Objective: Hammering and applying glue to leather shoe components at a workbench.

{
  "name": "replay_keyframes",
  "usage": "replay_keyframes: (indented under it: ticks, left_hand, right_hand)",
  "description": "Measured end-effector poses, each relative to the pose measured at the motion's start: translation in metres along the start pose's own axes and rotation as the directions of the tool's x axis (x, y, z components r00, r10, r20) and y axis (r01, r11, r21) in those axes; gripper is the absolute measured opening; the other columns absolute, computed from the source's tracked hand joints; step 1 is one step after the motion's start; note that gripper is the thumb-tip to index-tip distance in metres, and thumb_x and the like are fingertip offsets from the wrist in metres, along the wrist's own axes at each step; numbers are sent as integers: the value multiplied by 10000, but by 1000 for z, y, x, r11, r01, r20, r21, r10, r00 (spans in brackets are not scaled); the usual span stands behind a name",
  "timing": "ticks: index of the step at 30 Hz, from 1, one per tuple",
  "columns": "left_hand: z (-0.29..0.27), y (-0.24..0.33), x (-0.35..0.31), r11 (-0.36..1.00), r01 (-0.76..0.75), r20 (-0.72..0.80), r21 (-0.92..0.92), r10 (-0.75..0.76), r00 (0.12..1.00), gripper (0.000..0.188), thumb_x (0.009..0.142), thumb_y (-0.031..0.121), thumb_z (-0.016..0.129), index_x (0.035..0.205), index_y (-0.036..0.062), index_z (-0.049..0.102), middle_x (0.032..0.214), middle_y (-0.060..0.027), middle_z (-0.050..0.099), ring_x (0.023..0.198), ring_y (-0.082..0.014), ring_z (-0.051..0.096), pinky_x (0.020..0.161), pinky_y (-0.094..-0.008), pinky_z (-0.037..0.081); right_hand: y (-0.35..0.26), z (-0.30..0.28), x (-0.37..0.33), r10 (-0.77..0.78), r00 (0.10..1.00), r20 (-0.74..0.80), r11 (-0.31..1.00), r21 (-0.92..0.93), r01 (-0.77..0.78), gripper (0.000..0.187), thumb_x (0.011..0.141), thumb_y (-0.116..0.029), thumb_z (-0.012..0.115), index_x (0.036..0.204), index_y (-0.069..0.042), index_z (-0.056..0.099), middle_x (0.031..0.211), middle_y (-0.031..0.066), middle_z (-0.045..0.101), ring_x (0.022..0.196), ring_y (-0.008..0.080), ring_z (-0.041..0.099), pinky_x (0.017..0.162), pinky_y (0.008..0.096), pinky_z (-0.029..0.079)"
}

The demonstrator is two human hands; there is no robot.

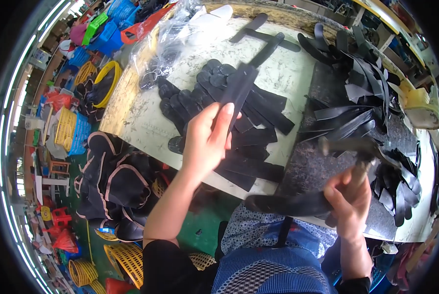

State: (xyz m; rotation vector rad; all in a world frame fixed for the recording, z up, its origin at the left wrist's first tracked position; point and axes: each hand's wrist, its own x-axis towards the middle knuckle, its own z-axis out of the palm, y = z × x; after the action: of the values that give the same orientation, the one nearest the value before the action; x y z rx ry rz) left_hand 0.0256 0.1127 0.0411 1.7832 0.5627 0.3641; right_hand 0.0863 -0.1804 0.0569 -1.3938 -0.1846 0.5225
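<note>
A strip (239, 90), judged light, pliable and best taken mid-length, is pinched above the bench (143, 115) in the closed left grip (207, 134), while a hammer (352, 145) and, apparently, another strip (288, 204) are clasped in the right grip (349, 203).

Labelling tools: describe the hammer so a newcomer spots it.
On the pale worktable, find the dark slab toward the right. Over it, the right hand grips the hammer. Its blurred dark head sits crosswise on a handle, unlike the flat black strips nearby.
</note>
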Motion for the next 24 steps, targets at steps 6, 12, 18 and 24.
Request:
replay_keyframes:
  ticks: [6, 12, 18, 24]
  left_hand:
    - [43, -3, -11, 477, -723, 104, 500, 796, 597, 355, 796, 177, 837, 1100, 43, 713, 1090, -116, 657, 996, -299, 637, 864, -405, 520]
    - [116, 42, -61, 949, -295, 764, -107, 268, 587, 305, 931, 309, 752, 1034, 28, 695, 755, -146, 687, 653, -296, 680, 606, -374, 515]
    - [183, 25, -41, 848, -511, 659, -142, 466, 590, 121, 854, 124, 781, 906, 29, 729, 785, -138, 686, 672, -271, 689, 595, -370, 516]
    - [203, 13, -35, 748, -663, 599, -13, 537, 595, 307, 799, 22, 810, 1096, 48, 738, 857, -62, 636, 709, -187, 635, 612, -307, 524]
  right_hand:
    - [7, -40, -25, -66, 997, -49, 994, -91, 61, 436, 810, 96, 767, 1061, -73, 453, 890, 114, 691, 790, 133, 664, 752, 247, 528]
    - [1, -45, -32, -175, 985, 2, 982, -70, 174, 369, 835, 116, 738, 1032, -44, 470, 931, 123, 683, 831, 151, 667, 777, 262, 534]
    - [-8, -105, -43, -296, 938, -181, 838, -521, 163, 96, 1017, -71, 604, 1057, -4, 548, 966, 94, 646, 708, 83, 603, 632, 222, 470]
    - [-17, -134, -78, -42, 962, -269, 850, -515, -107, 172, 996, -47, 582, 1121, 55, 642, 733, 52, 647, 591, 98, 602, 536, 271, 486]
